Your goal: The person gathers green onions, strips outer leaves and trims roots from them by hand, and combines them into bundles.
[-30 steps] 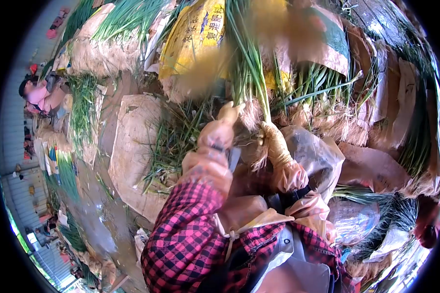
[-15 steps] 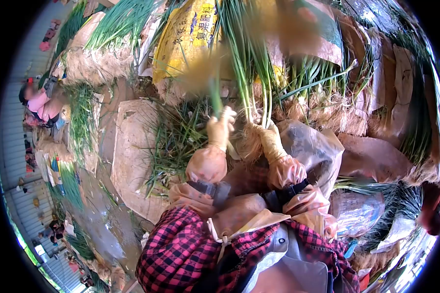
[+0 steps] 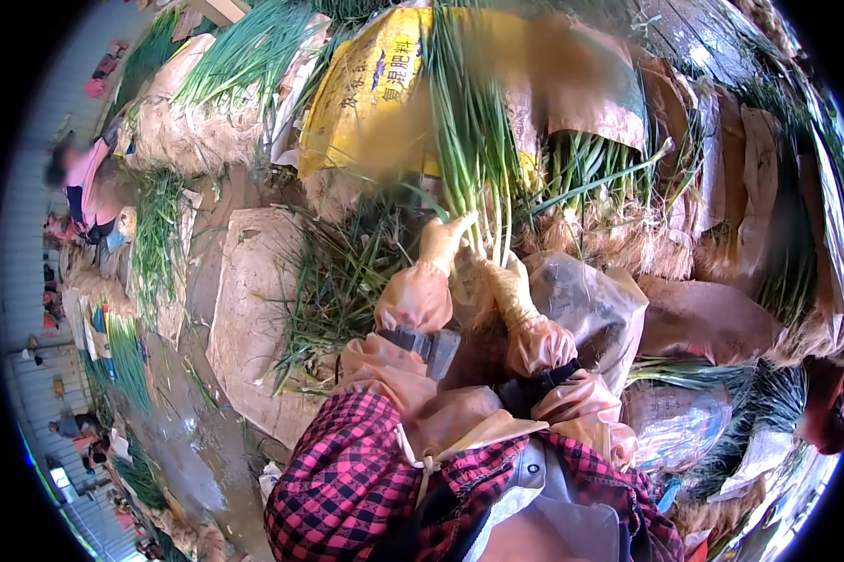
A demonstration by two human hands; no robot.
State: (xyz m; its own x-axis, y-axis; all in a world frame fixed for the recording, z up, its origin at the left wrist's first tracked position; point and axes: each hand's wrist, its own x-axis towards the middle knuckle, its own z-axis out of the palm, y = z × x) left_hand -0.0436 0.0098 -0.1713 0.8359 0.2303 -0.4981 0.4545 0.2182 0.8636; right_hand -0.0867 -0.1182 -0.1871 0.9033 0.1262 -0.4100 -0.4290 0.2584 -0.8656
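The person's two gloved hands meet at the lower end of a bunch of green onions (image 3: 475,131), whose long leaves run up and away over the edge of a yellow printed sack (image 3: 352,108); the right hand (image 3: 507,286) is closed around the bunch near its root end, the pale stalks rising from its grip; the left hand (image 3: 444,244) is beside it, its fingers stretched against the left side of the white stalks, though whether they pinch any of them cannot be told; fine roots (image 3: 473,298) hang between the two hands.

To the left of the left hand lies a heap of loose green leaves (image 3: 352,258), partly on a flattened pale sack (image 3: 249,323); to the right of the right hand is a crumpled translucent plastic sheet (image 3: 591,295), and beyond it a row of more onions (image 3: 595,173) lies with roots toward the person; brownish blurs hide parts of the upper middle; at the far left, a co-worker in a pink top (image 3: 94,183) is near other onion piles; the floor (image 3: 183,431) looks wet.
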